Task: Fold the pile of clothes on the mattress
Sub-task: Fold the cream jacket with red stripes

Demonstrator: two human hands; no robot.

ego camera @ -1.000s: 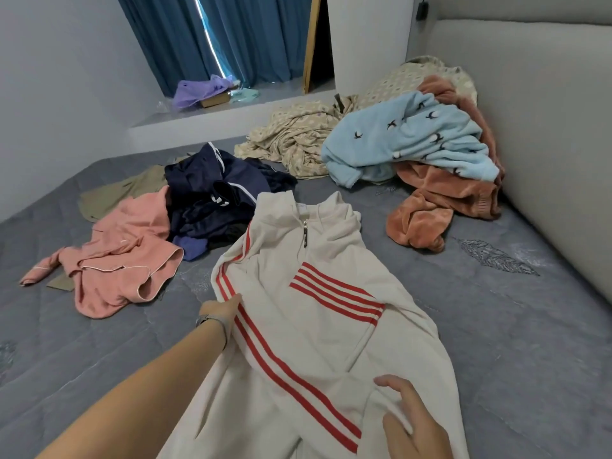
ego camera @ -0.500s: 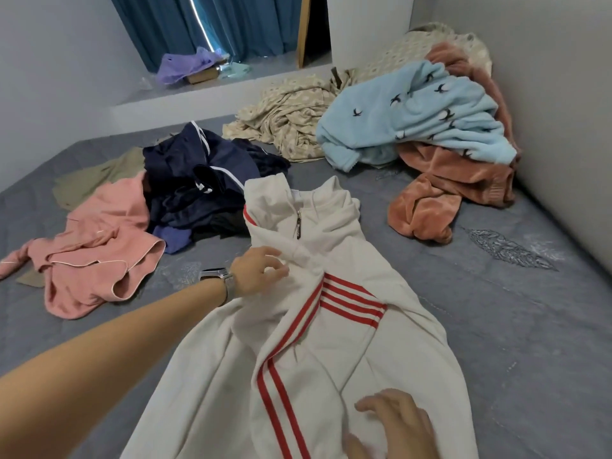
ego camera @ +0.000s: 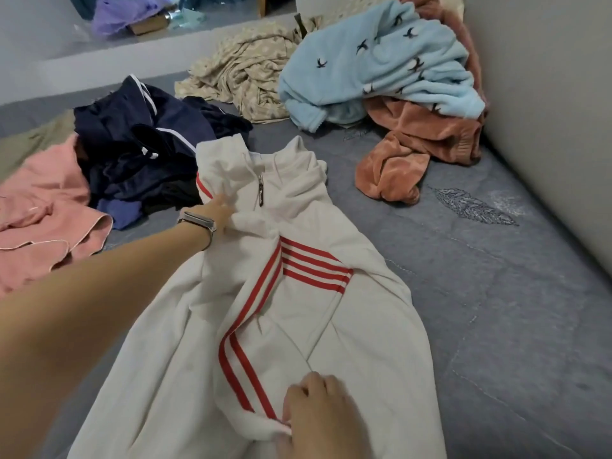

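Softly rumpled red-striped white sweatshirt (ego camera: 347,326)

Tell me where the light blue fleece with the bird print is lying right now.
In the head view the light blue fleece is at the far right of the mattress, against the headboard, lying on the rust-orange garment and right of the beige patterned cloth.

Matt cloth sweatshirt (ego camera: 298,326); fluffy fleece top (ego camera: 381,61); quilted mattress (ego camera: 496,309).

Two hands, left (ego camera: 221,212) and right (ego camera: 318,415), one white sweatshirt (ego camera: 347,342), and six other loose garments lie around.
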